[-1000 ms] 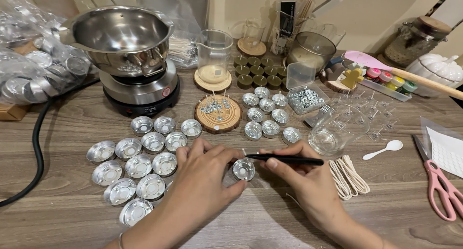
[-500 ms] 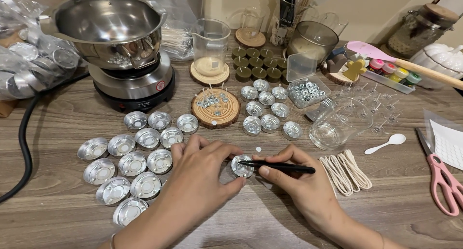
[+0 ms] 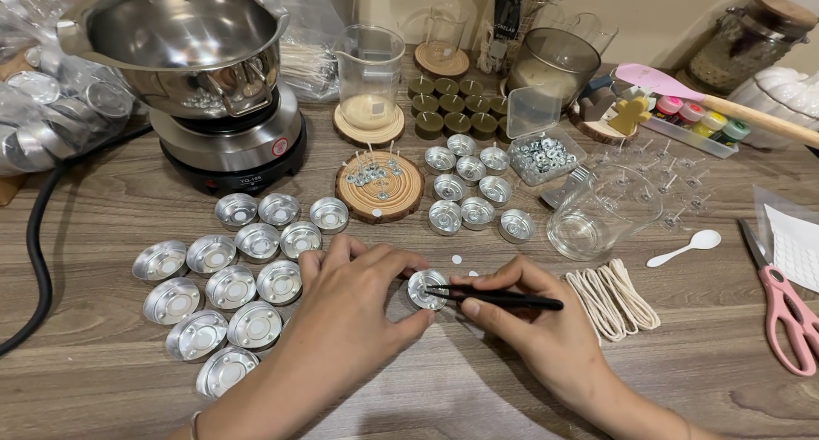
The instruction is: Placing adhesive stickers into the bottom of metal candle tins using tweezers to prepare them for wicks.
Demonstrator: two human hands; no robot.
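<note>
Clutter crowds the wooden bench (image 3: 111,210) on all sides of the work area. Empty foil cups (image 3: 217,282) lie in a loose cluster just left of the left hand (image 3: 354,308); a second group of cups (image 3: 473,188) sits behind, beside a round wood slice (image 3: 380,188) carrying small metal wick tabs. Coiled white wicks (image 3: 614,295) lie just right of the right hand (image 3: 529,321). The tealight cup (image 3: 425,288) (round, shallow, silver) rests near the bench's front centre, tilted toward the camera. Left fingers (image 3: 409,325) are clamped on its rim; right fingers (image 3: 490,282) are closed on black tweezers (image 3: 499,299), whose tip reaches into the cup. A steel bowl (image 3: 183,43) stands on a hotplate (image 3: 230,150) at rear left. A clear box (image 3: 546,154) holds more tabs.
</note>
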